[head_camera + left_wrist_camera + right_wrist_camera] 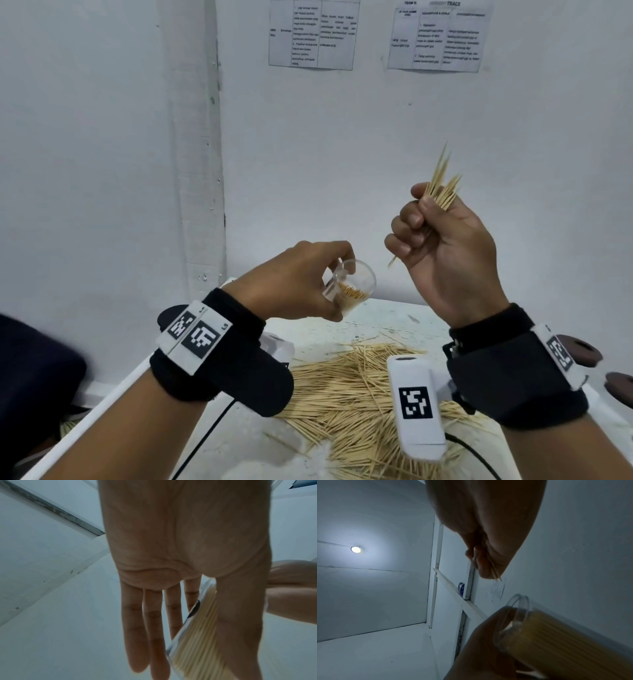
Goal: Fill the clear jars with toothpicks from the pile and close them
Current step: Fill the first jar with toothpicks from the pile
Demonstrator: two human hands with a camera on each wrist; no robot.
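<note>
My left hand [301, 281] holds a clear jar [352, 286] above the table, tilted with its open mouth toward me and partly filled with toothpicks. The same jar [197, 639] lies between thumb and fingers in the left wrist view, and the jar [539, 632] shows at the lower right of the right wrist view. Up and to the right of it, my right hand [442, 236] grips a bundle of toothpicks [442, 185] that fans upward out of the fist, with one tip poking out below. A big pile of toothpicks [346, 387] covers the white table [394, 315].
Two dark brown round lids [582, 353] lie at the table's right edge, behind my right wrist. A white wall with two taped paper sheets [311, 34] stands close behind the table. Black cables run over the table's front part.
</note>
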